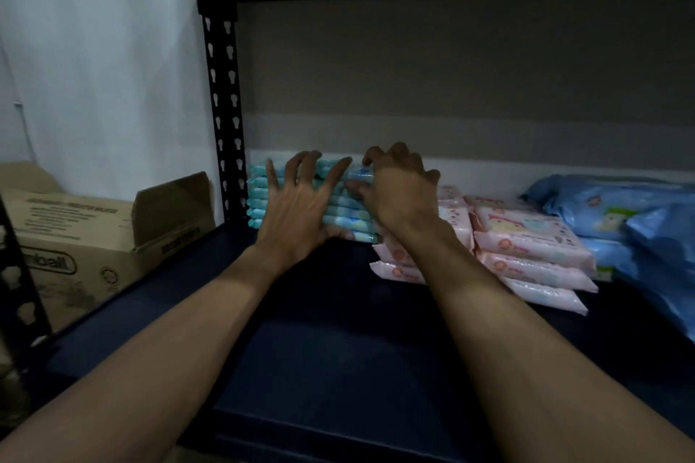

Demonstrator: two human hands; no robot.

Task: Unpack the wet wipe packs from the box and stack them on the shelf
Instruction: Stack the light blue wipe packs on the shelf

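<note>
We square a teal stack (259, 195) far left on the shelf (338, 350), left grip (301, 207) spread against it, right grip (398, 192) pinching its top pack (329, 166); the contents of the box (75, 237) are hidden.

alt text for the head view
Left hand presses spread fingers against a stack of teal wipe packs on a dark shelf; right hand pinches its top pack. Pink packs and blue packs lie to its right, a cardboard box left.

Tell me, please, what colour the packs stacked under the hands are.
Light teal; the stack of packs shows best in the head view.
</note>
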